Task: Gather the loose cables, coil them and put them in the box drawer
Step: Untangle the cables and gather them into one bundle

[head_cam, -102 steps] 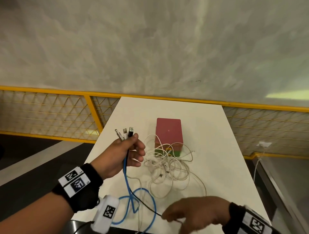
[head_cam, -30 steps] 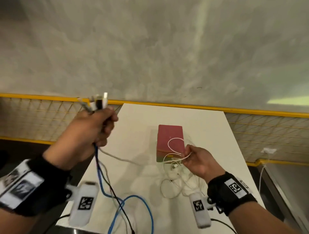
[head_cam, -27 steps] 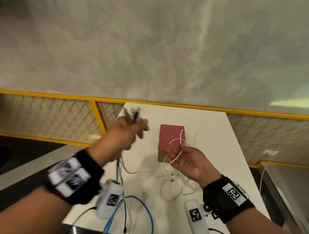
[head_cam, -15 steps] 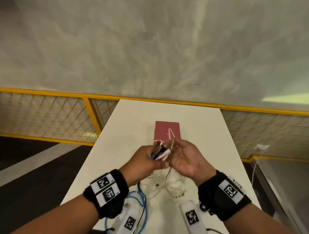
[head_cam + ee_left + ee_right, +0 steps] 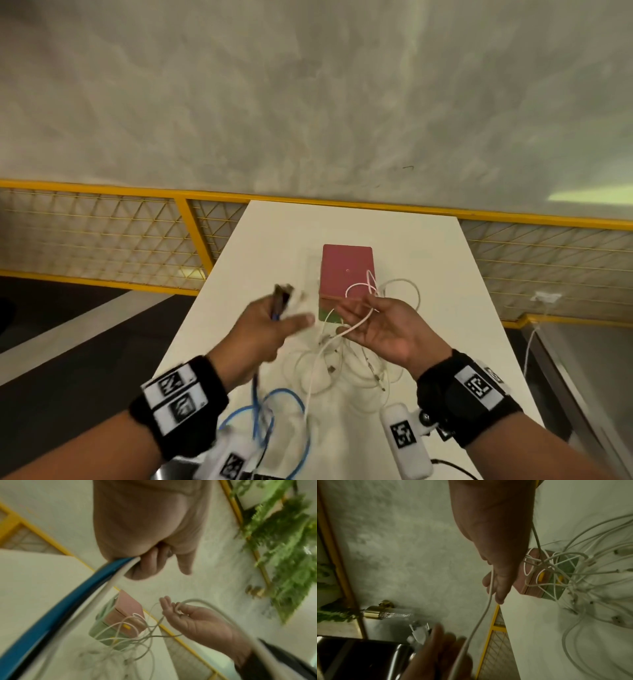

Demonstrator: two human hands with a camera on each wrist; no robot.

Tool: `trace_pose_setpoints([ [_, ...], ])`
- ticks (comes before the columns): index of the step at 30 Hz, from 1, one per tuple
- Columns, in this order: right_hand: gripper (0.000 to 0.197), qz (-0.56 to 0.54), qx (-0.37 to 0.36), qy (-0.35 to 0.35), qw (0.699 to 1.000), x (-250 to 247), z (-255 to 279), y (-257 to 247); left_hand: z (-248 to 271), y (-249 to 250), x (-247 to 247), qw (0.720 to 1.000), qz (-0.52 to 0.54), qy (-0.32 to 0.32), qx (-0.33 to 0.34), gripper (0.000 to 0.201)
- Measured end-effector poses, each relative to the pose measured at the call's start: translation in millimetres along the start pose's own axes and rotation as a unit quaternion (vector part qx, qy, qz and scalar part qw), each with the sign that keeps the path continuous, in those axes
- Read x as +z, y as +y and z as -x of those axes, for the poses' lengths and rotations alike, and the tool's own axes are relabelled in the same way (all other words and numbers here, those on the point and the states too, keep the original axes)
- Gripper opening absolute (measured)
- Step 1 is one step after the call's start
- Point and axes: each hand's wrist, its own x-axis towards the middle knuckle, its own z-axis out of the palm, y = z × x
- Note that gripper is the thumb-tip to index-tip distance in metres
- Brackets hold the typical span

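My left hand [image 5: 263,329] is smeared by motion in the head view, so I cannot make out each finger there. The plugs [image 5: 286,294] sticking up out of its top are a blur and I cannot count them. The left wrist view settles it: the fingers are curled tight round a bundle in which I can pick out a blue cable [image 5: 56,609], a white cable [image 5: 109,586] and a dark strand between them, while one finger points out straight. The blue cable drops from the fist to loops [image 5: 277,411] at the lower centre of the head frame, where the bottom edge cuts them off.

My right hand [image 5: 383,329] sits palm up, right of centre, with the fingers only loosely bent. A thin white cable [image 5: 356,325] lies across the palm and loops [image 5: 358,291] above the fingertips. Whether the thumb pins it I cannot tell from the head view, but in the left wrist view the fingertips look closed on a small loop [image 5: 178,608]. The two hands are apart, with a gap between them.

The box [image 5: 346,274] stands on the white counter [image 5: 274,246] at the middle of the frame, red on top and green lower down. Its front is half hidden behind my right hand and the cables. The right wrist view shows yellow handles [image 5: 540,576] on it, and I cannot tell if a drawer is out. A tangle of white cables [image 5: 342,373] lies on the counter below the hands, just in front of the box.
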Motion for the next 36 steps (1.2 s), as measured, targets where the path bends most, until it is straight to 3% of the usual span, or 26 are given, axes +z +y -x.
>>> trace_pose_setpoints([
  [3, 0.010, 0.029, -0.003, -0.061, 0.998, 9, 11, 7, -15, 13, 28, 0.994, 0.062, 0.052, 0.075, 0.049],
  [6, 0.016, 0.023, -0.019, -0.089, 0.996, 15, 15, 9, -20, 17, 54, 0.991, -0.005, 0.010, 0.132, 0.024],
  [8, 0.028, 0.001, -0.021, -0.104, 0.994, 20, 19, 10, -24, 7, 63, 0.989, -0.051, -0.028, 0.132, 0.018],
  [12, 0.024, 0.028, -0.011, -0.083, 0.996, 20, 23, 8, -23, -8, 65, 0.986, -0.097, -0.047, 0.129, 0.011],
  [14, 0.025, 0.015, -0.004, -0.066, 0.998, 15, 19, 1, -16, -16, 61, 0.982, -0.128, -0.093, 0.105, 0.024],
  [16, 0.027, 0.001, -0.002, -0.062, 0.998, 13, 17, -12, -12, -25, 55, 0.981, -0.148, -0.090, 0.091, 0.029],
  [19, 0.026, 0.038, -0.002, -0.094, 0.995, 18, 20, -17, -9, -20, 49, 0.990, -0.061, -0.012, 0.130, 0.017],
  [21, 0.027, 0.058, 0.004, -0.120, 0.991, 23, 22, -8, -14, -10, 50, 0.990, -0.013, -0.019, 0.142, 0.013],
  [24, 0.023, 0.056, -0.001, -0.139, 0.989, 33, 28, 2, -18, -5, 53, 0.991, -0.024, -0.042, 0.127, 0.007],
  [29, 0.015, 0.066, -0.001, -0.104, 0.992, 30, 29, -3, -16, -7, 62, 0.990, -0.026, -0.067, 0.123, 0.016],
  [32, 0.030, 0.056, 0.002, -0.055, 0.997, 25, 25, -17, -8, -7, 58, 0.973, -0.097, -0.164, 0.132, 0.021],
  [34, 0.032, 0.032, -0.015, -0.009, 0.999, 18, 22, -34, 2, -15, 48, 0.939, -0.175, -0.274, 0.113, 0.026],
  [36, 0.030, 0.027, -0.027, 0.021, 0.999, 11, 20, -45, 10, -26, 36, 0.918, -0.221, -0.318, 0.087, 0.023],
])
